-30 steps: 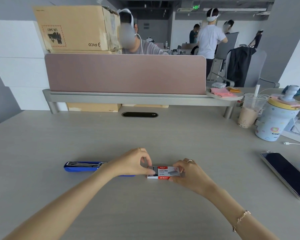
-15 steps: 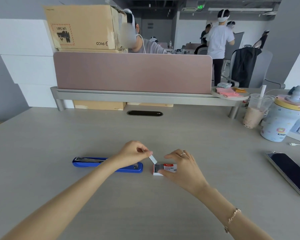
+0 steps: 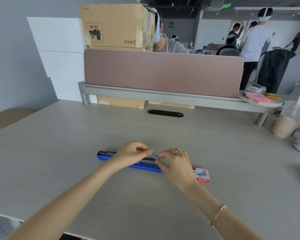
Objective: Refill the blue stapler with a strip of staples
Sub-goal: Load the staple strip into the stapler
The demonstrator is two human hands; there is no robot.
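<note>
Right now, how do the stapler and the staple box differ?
The stapler is long, blue and lies opened out flat under both hands; the staple box is short, white and red, and lies untouched to its right. Both rest on the desk.

The left hand (image 3: 132, 153) and right hand (image 3: 176, 163) are pinching a grey staple strip (image 3: 154, 156) between their fingertips, directly above the opened blue stapler (image 3: 109, 155). The staple box (image 3: 201, 174) is lying just right of the grip.
</note>
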